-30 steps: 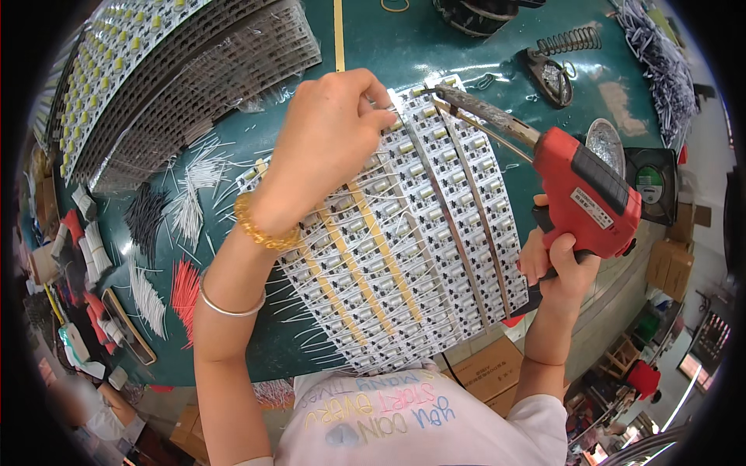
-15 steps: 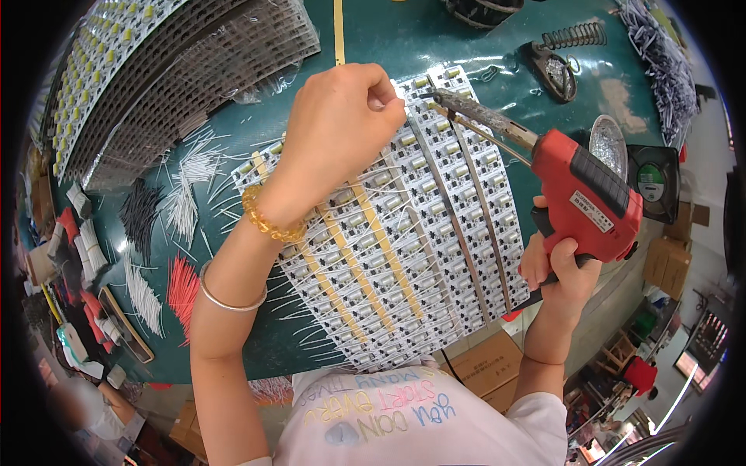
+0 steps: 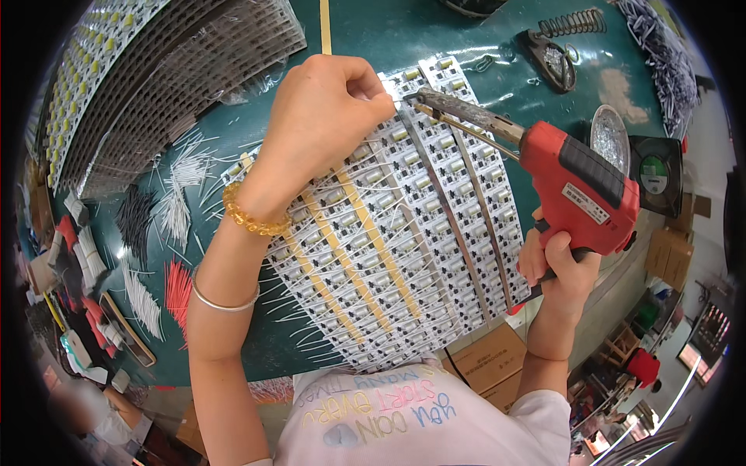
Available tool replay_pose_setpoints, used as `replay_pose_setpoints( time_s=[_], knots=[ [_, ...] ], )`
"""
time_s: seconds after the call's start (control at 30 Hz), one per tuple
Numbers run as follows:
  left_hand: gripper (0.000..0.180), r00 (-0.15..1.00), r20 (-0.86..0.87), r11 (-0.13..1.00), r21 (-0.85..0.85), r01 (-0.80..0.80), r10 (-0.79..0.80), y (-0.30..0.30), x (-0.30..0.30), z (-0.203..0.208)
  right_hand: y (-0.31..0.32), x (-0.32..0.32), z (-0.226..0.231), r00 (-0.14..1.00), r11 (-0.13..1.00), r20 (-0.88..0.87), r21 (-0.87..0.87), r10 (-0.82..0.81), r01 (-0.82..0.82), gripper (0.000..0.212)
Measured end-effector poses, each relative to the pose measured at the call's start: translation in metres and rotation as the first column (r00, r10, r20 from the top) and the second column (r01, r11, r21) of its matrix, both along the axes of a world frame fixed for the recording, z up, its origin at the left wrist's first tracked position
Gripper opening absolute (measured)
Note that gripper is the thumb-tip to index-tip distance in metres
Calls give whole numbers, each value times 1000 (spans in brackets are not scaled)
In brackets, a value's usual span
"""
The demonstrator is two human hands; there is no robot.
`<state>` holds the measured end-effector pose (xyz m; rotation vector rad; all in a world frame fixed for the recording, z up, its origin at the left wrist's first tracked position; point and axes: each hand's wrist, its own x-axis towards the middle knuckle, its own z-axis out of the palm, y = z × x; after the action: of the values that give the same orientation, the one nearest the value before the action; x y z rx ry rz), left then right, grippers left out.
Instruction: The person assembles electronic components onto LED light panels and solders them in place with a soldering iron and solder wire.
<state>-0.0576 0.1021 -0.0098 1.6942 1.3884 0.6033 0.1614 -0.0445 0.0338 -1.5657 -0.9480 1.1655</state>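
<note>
– Where are your hands?

– My left hand is above the far end of the sheet of circuit boards, thumb and forefinger pressed together; what they pinch is too small for me to tell. My right hand is wrapped round the handle of the red soldering iron, and its tip points just beside my left fingertips. Whether it touches the sheet I can't tell

– How do you do this well?

– I'd say steady the pinch first and bring only the very end of the iron in, at a low slant, with a light, brief touch. My fingers ought to stay behind the metal, because a small slip could burn them

– And the edges?

– The sheet lies on the green counter with its near edge right up to my shirt, so I'd lean gently. On the left, a stack of boards stands near my knuckles, and piles of white wires and red wires lie beyond my forearm. On the right, green counter shows between the sheet and the silver dish; the iron stand is farther off. I'd swing the iron out that way, low past the dish rim
</note>
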Motion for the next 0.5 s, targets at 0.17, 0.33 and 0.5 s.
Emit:
replay_pose_setpoints(
  time_s=[0.17, 0.33, 0.5],
  knots=[
    [18, 1000, -6, 1000, 17, 3, -3, 0, 0, -2, -6, 11, -4, 993, 1000, -113, -21, 15, -18, 41],
    [19, 1000, -28, 1000, 0, -6, 6, 0, 0, 0, -7, 7, -2, 994, 1000, -108, -3, 21, -21, 45],
    [19, 1000, -23, 1000, 9, -2, 3, 1, 0, -1, -3, 0, 0, 1000, 998, -4, 60, -4, 4, 57]
  ],
)
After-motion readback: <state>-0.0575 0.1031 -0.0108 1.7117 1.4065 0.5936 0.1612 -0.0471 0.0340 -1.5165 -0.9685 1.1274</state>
